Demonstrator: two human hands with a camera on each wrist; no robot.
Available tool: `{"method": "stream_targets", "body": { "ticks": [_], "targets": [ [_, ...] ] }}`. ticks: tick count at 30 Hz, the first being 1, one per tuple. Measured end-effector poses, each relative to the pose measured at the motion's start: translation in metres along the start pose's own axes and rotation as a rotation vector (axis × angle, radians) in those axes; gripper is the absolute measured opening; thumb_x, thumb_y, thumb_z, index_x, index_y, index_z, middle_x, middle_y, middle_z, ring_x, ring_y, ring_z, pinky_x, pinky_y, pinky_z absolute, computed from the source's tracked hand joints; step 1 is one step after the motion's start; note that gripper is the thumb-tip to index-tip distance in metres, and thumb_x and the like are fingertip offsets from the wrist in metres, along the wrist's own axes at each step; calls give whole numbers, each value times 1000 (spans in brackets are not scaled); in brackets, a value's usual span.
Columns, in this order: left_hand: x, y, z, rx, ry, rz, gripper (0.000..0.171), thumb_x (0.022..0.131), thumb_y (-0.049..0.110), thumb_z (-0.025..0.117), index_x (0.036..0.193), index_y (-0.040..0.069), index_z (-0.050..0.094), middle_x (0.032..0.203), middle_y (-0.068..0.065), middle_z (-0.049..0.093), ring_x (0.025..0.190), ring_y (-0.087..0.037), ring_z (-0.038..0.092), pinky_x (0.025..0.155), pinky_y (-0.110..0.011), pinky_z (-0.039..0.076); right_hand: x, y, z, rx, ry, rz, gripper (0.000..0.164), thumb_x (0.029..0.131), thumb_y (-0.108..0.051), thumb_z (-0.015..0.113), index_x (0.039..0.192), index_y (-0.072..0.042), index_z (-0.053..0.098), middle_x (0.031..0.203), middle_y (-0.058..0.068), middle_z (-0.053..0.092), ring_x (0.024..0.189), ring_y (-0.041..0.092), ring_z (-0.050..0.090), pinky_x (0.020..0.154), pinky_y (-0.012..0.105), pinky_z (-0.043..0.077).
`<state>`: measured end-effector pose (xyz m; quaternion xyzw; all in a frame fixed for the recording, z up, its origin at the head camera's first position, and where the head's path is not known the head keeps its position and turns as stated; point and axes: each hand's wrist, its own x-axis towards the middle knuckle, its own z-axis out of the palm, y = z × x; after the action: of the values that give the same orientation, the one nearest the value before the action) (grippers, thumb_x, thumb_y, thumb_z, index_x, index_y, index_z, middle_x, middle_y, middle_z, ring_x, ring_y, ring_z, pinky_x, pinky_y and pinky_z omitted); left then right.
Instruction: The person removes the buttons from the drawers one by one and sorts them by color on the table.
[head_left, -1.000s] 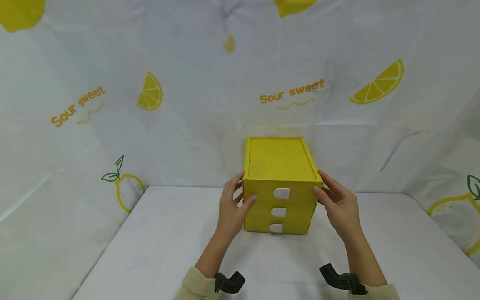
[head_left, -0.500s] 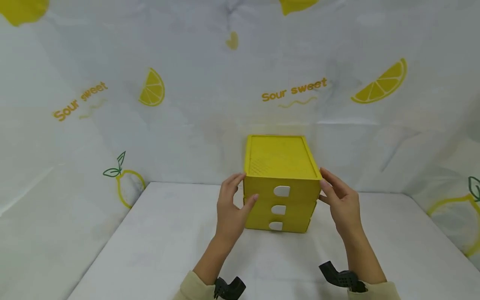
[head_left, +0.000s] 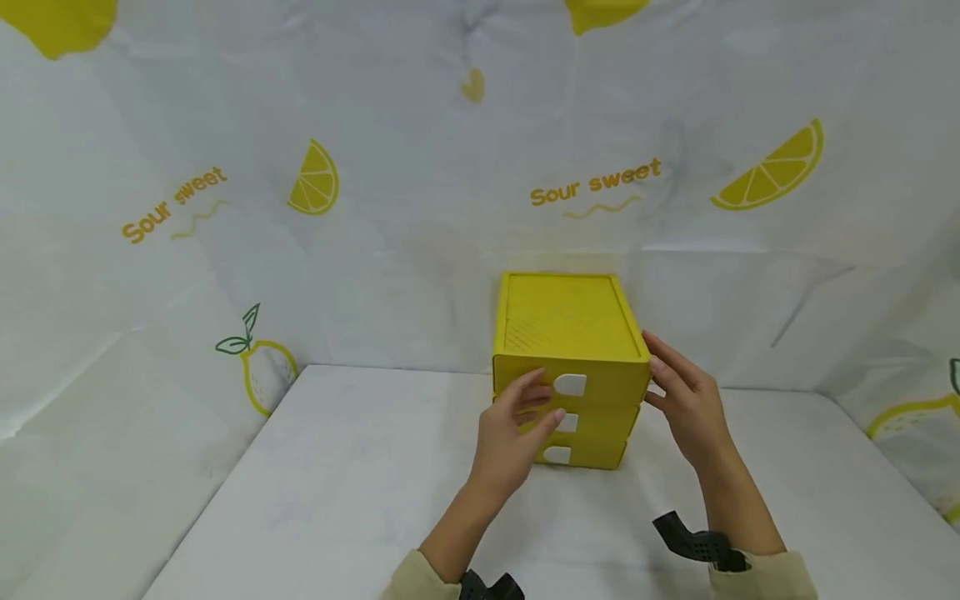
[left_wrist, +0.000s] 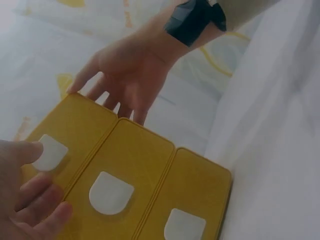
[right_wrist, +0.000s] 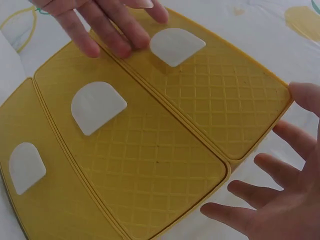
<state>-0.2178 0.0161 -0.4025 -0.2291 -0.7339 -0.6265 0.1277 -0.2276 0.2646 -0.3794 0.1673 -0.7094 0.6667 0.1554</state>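
A yellow three-drawer box [head_left: 570, 317] stands on the white table, each drawer front carrying a white rounded tab. My left hand [head_left: 506, 446] hovers before the front, fingers loosely bent and thumb apart. In the left wrist view its thumb overlaps the top drawer's tab [left_wrist: 52, 152], and nothing lies in its grasp. My right hand [head_left: 692, 417] is at the right side, fingers extended along it, with the thumb at the upper front corner. In the right wrist view, the right fingers [right_wrist: 272, 170] spread beside the drawer edges. All drawers look pushed in.
The white table [head_left: 360, 467] extends around the box. Behind hangs a white cloth [head_left: 420, 217] printed with lemons and lettering, close to the box's back. Black wrist cameras [head_left: 693, 542] are strapped at both sleeves.
My left hand has left the box's left edge and moved right, in front of the drawer fronts. The right thumb has shifted from the front face to the corner. The view has shifted slightly.
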Motion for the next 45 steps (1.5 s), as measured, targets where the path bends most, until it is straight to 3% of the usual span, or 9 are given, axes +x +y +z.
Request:
{"method": "stream_targets", "body": {
  "ticks": [6,11,17,24,29,36,45],
  "targets": [
    [9,1,9,-78,9,-47,36,93,15,74,128,17,69,108,-9,74,103,-21,73,88,-23,59,3,2,-5,82,-77,-13,51,109,-17,42,157,-3,32,148,-15,50,122,-2,59,89,18,56],
    [14,2,8,-94,62,-71,27,90,19,77,117,15,76,99,-10,77,92,-20,75,81,-19,60,6,3,-3,93,-136,16,52,110,-21,38,160,-8,28,156,-10,43,128,-3,55,93,18,55],
    [16,-2,7,-131,94,-97,22,87,20,80,108,14,79,94,-12,79,85,-16,75,75,-17,59,5,4,0,96,-126,49,53,111,-26,37,160,-10,28,158,-10,41,126,-4,56,92,19,55],
    [12,-5,8,-70,123,-18,20,89,17,78,107,12,80,92,-10,80,82,-21,76,73,-16,59,4,0,3,31,-122,116,54,110,-34,38,161,-19,26,168,2,29,125,-8,54,91,17,53],
    [9,0,8,-55,98,24,20,90,15,76,109,10,79,93,-10,80,82,-24,76,72,-17,59,4,-4,0,6,-122,159,54,110,-36,38,161,-22,26,170,8,23,124,-8,53,91,16,53],
    [3,4,6,-34,61,28,20,91,17,75,108,8,79,96,-10,80,82,-12,76,73,-20,61,5,-4,-2,2,-139,144,54,111,-35,37,162,-23,24,170,5,21,128,-11,48,93,15,52],
    [-8,10,5,-18,42,79,21,91,16,75,108,5,78,99,-11,79,83,-17,78,74,-19,60,6,0,-9,19,-160,109,53,111,-32,36,162,-21,24,169,-2,26,131,-12,43,97,10,48]
  ]
}}
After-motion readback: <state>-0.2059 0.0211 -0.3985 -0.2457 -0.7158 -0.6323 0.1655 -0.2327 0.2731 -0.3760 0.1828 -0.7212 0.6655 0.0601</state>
